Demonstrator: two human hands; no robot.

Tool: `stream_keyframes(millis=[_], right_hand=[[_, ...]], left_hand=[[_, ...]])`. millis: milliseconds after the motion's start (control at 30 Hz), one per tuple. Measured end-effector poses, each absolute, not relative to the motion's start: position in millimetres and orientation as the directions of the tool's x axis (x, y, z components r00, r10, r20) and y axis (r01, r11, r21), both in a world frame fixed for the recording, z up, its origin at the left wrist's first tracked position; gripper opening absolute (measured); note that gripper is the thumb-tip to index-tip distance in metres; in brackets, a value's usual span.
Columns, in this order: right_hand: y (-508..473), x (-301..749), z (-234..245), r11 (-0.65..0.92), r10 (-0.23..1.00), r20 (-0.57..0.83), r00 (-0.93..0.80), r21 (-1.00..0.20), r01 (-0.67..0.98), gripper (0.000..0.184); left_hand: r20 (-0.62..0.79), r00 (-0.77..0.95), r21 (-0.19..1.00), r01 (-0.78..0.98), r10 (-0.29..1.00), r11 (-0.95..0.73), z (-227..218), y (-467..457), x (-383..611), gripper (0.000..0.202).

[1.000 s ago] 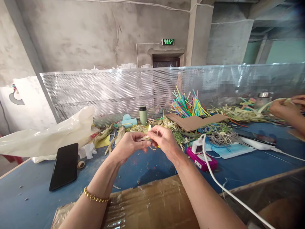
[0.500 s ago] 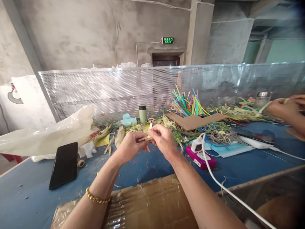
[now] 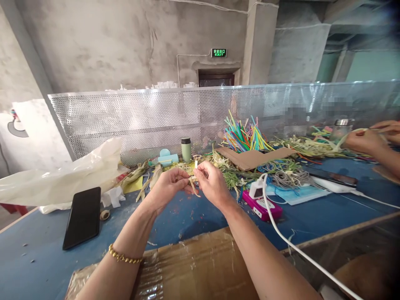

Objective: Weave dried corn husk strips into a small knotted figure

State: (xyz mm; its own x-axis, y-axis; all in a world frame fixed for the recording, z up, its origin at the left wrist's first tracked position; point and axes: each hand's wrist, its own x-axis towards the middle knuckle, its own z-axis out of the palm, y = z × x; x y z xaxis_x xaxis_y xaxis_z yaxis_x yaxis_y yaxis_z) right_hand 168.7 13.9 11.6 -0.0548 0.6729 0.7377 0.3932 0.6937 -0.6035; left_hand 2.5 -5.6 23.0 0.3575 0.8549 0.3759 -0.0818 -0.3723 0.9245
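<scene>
Above the blue table, my left hand (image 3: 167, 185) has its fingertips pinched on a thin straw-coloured strip (image 3: 195, 189), whose end dangles between the hands. My right hand (image 3: 213, 182) is closed beside it, thumb against fingers, and a small white piece (image 3: 196, 164) sticks up out of its grip. The two hands nearly touch, and the fingers hide most of what lies between them. Just behind them spreads a heap of pale and green dried leaf strips (image 3: 215, 160), with a dry husk (image 3: 155, 177) behind my left hand.
A phone (image 3: 83, 217) and a small roll (image 3: 105, 214) lie left. Coloured stems (image 3: 245, 135), torn cardboard (image 3: 256, 157), a green bottle (image 3: 186, 151) and a purple power strip (image 3: 265, 206) with a white cable stand around. A cardboard box (image 3: 193, 266) is below my forearms. Another person's hands (image 3: 364, 141) work right.
My left hand has drawn slightly back from the right, and the strip's end now hangs down between them. The view has shifted slightly. The other person's hands have moved a little.
</scene>
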Motion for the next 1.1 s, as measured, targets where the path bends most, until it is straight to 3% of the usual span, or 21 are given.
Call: stream_keyframes(millis=[433,633,867,1100], right_hand=[[10.4,166.4,12.5,0.77,0.604,0.782,-0.153,-0.523,0.365,0.015],[9.5,163.9,11.1,0.783,0.572,0.804,-0.162,-0.476,0.401,0.016],[9.5,167.6,13.3,0.765,0.604,0.786,-0.13,-0.526,0.372,0.017],[8.5,168.8,12.8,0.767,0.628,0.758,-0.177,-0.565,0.304,0.017]], left_hand=[[0.299,0.297,0.954,-0.084,0.907,-0.287,24.9,-5.1,1.5,0.02],[0.338,0.244,0.939,-0.027,0.909,-0.342,23.2,-3.8,3.5,0.017],[0.359,0.279,0.932,-0.053,0.891,-0.359,23.8,-5.1,2.9,0.018],[0.302,0.349,0.937,0.066,0.887,-0.344,26.4,-9.1,-3.0,0.013]])
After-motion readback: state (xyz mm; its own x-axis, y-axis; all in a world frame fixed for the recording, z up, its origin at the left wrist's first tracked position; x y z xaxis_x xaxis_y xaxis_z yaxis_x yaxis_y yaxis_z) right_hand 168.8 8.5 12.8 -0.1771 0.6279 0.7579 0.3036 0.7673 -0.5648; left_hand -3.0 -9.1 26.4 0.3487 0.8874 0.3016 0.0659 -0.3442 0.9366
